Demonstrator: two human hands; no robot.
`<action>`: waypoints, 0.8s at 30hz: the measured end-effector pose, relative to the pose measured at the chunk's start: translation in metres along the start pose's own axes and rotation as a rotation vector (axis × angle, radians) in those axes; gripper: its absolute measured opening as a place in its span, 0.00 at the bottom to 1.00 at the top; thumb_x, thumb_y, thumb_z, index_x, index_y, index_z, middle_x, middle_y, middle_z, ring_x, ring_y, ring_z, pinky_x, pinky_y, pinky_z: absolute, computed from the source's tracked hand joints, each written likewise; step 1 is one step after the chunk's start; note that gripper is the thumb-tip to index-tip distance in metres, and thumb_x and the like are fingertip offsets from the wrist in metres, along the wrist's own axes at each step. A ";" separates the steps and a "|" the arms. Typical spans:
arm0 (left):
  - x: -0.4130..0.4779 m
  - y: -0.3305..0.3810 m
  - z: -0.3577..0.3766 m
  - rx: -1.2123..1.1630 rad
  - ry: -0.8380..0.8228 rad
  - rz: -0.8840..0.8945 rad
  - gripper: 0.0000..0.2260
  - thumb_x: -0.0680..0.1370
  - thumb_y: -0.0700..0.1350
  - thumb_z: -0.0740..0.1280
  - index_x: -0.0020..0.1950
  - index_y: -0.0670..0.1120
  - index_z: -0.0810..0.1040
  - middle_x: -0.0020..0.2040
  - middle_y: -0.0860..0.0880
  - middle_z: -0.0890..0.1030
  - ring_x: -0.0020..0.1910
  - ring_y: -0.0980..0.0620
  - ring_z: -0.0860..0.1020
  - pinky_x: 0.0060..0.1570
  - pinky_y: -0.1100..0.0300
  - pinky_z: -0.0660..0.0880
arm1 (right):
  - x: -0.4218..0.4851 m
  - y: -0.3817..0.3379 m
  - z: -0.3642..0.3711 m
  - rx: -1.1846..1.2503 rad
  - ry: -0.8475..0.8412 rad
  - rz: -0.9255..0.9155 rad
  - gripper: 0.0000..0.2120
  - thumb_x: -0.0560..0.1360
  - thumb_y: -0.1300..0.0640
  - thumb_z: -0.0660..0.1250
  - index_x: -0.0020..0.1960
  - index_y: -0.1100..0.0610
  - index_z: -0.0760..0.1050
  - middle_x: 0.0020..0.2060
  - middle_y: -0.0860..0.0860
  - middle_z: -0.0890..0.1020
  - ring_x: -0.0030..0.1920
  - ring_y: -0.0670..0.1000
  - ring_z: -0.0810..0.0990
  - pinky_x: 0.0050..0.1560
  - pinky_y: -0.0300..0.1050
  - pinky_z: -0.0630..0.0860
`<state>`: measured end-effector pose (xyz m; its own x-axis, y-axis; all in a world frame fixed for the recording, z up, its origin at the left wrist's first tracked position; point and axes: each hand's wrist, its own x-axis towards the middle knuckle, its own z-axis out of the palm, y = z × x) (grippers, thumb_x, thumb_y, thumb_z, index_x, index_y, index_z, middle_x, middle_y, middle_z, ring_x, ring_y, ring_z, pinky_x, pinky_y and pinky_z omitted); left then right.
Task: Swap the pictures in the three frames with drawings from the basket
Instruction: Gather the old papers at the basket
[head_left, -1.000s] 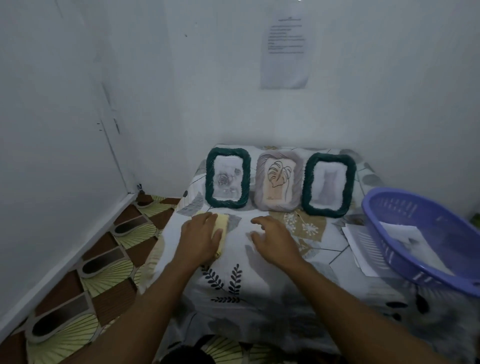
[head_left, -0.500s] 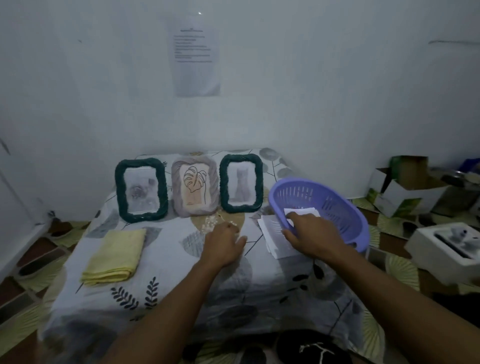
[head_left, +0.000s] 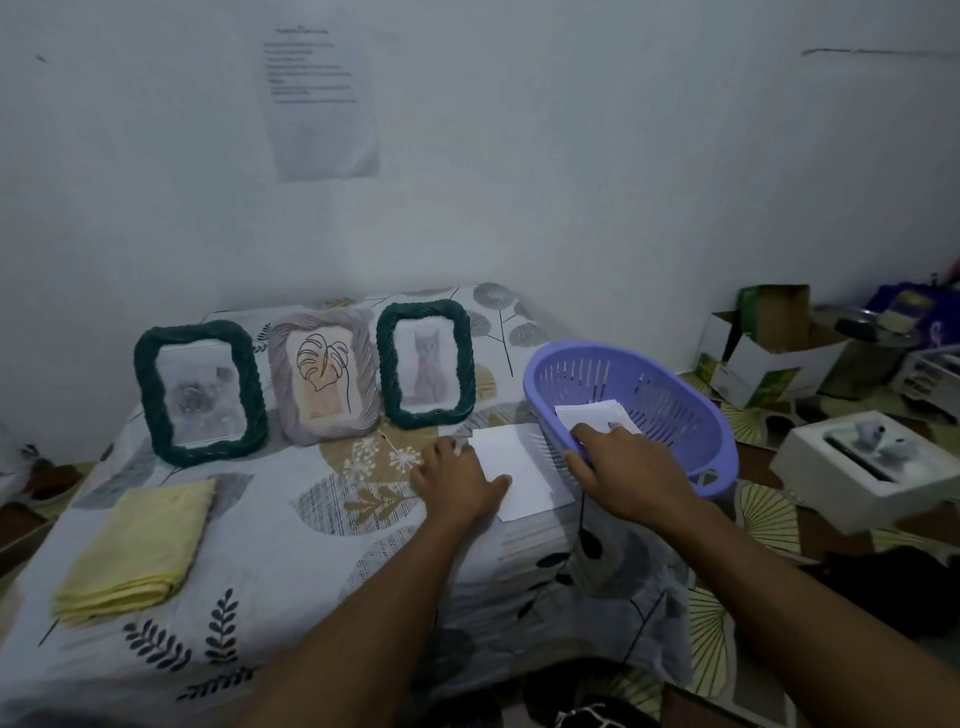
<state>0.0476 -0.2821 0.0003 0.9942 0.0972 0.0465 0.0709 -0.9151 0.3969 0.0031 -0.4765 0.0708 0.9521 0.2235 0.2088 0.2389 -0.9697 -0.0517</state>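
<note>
My right hand (head_left: 623, 470) is reaching over the near rim of the purple basket (head_left: 670, 410), and I cannot tell whether it is gripping. The drawings (head_left: 602, 413) are lying inside, just beyond its fingertips (long axis left-right). My left hand (head_left: 457, 480), farther away, is resting flat on a loose white sheet (head_left: 524, 467).
</note>
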 end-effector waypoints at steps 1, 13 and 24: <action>0.001 0.003 0.002 -0.021 0.012 0.000 0.26 0.70 0.62 0.66 0.63 0.49 0.74 0.69 0.47 0.65 0.68 0.44 0.59 0.65 0.45 0.57 | 0.000 0.000 0.000 0.010 -0.001 0.000 0.15 0.81 0.44 0.52 0.58 0.52 0.69 0.46 0.53 0.79 0.42 0.55 0.77 0.41 0.48 0.75; 0.001 0.018 0.003 -0.541 -0.018 -0.145 0.33 0.69 0.39 0.68 0.71 0.54 0.62 0.59 0.44 0.76 0.60 0.41 0.72 0.60 0.51 0.67 | -0.002 -0.001 -0.005 0.089 -0.004 0.008 0.14 0.81 0.45 0.53 0.55 0.53 0.70 0.42 0.52 0.76 0.39 0.55 0.75 0.38 0.47 0.72; -0.006 -0.036 -0.063 -1.110 -0.121 -0.185 0.18 0.73 0.29 0.57 0.60 0.42 0.75 0.50 0.44 0.81 0.46 0.47 0.80 0.38 0.57 0.77 | 0.009 -0.043 0.000 0.104 -0.004 -0.004 0.16 0.81 0.44 0.53 0.56 0.55 0.71 0.46 0.55 0.78 0.44 0.58 0.77 0.39 0.48 0.69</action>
<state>0.0337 -0.2254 0.0438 0.9814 0.1016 -0.1628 0.1667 -0.0312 0.9855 0.0016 -0.4330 0.0754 0.9517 0.2280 0.2054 0.2612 -0.9532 -0.1521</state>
